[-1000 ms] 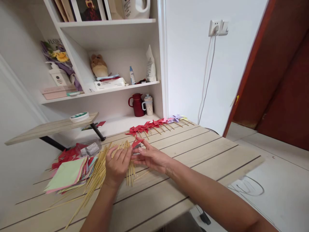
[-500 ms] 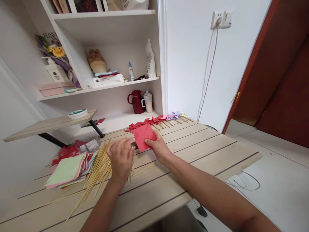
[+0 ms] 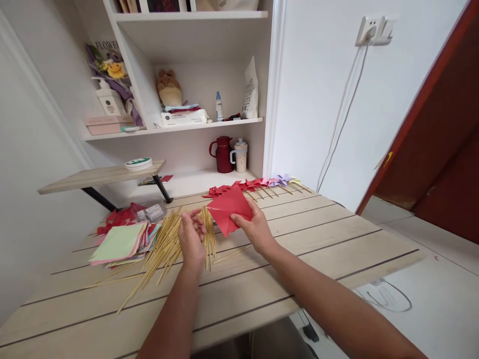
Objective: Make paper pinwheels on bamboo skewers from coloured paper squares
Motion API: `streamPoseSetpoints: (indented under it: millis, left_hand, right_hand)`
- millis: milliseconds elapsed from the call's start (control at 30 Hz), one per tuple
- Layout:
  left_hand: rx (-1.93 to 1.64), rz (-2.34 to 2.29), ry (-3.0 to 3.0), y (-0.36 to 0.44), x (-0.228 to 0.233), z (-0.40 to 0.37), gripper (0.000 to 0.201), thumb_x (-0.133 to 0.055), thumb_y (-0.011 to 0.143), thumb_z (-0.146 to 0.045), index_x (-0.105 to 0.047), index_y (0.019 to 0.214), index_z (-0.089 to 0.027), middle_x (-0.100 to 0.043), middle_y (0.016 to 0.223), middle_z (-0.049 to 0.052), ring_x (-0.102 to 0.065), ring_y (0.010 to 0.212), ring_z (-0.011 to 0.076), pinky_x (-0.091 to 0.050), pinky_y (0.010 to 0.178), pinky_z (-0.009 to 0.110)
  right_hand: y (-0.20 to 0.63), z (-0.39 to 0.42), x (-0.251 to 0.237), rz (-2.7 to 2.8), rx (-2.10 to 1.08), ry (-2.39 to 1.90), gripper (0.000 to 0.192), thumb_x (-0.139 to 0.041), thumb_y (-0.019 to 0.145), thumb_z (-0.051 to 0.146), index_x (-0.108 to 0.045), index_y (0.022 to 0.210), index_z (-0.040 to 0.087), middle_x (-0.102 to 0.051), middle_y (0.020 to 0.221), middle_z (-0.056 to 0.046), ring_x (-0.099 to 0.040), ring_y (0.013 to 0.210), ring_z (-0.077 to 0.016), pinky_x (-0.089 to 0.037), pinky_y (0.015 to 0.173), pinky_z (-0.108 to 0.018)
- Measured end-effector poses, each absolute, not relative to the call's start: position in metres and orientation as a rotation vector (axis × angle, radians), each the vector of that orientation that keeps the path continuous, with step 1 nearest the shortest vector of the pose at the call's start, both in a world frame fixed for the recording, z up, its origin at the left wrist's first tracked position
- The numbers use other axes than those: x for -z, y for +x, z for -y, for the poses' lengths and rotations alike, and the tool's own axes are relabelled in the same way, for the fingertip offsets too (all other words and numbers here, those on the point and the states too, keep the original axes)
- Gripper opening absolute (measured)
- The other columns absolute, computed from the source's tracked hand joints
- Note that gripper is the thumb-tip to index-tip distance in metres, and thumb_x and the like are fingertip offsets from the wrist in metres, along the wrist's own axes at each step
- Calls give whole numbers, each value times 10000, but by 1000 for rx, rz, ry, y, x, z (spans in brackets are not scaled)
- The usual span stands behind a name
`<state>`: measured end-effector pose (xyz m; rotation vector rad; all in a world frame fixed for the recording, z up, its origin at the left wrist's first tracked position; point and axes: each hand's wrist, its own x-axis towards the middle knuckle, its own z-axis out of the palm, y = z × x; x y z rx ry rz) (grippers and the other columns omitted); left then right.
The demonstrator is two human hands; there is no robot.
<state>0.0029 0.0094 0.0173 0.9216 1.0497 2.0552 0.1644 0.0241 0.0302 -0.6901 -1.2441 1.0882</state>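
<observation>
Wooden table [image 3: 299, 239], red paper [image 3: 229, 209] pinched in right hand [image 3: 254, 230] fingers [image 3: 239, 218]

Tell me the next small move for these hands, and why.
Probably bring the left hand up to the red paper. The right hand pinches it by one edge above the table, and the left hovers over the sticks, seemingly holding nothing.

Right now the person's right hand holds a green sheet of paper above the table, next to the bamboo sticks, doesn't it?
Not quite: the paper in the right hand is red, not green, as the head view shows. It is held above the table, next to the bamboo sticks.
</observation>
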Motion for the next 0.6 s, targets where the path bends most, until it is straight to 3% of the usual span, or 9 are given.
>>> streamPoseSetpoints:
  millis: [133, 333, 467, 600]
  left_hand:
    - [-1824, -1015, 1171, 12, -11, -8, 699, -648, 731, -832, -697, 999, -188, -571, 648, 6, -488, 507, 123, -296, 421, 241]
    - [-1377, -1024, 1409, 27, 9, -7, 652, -648, 716, -843, -604, 638, -197, -508, 520, 17, -439, 472, 118, -338, 451, 262]
    - [-1437, -1009, 1289, 26, 11, -10, 682, -572, 745, -876, -608, 683, -198, -543, 567, 33, -460, 476, 125, -342, 417, 252]
    - [-1504, -998, 1273, 23, 7, -10, 683, -521, 790, -867, -613, 705, -196, -551, 562, 35, -446, 461, 123, -316, 400, 252]
  right_hand:
    - [165, -26, -26, 1239, -1051, -704, 517, -781, 745, 326, -621, 1227, 226, -711, 1178, -62, -667, 1052, -252, -539, 929, -386]
    - [167, -31, -18, 1272, -1054, -761, 545, -795, 749, 365, -614, 1240, 213, -717, 1139, -70, -672, 999, -258, -552, 907, -413]
    - [167, -31, -14, 1303, -1075, -750, 538, -777, 791, 404, -607, 1266, 217, -711, 1189, -76, -667, 1057, -260, -548, 940, -415]
    - [168, -31, -16, 1278, -1096, -722, 466, -762, 805, 461, -641, 1185, 219, -729, 1085, -61, -679, 955, -248, -560, 863, -390]
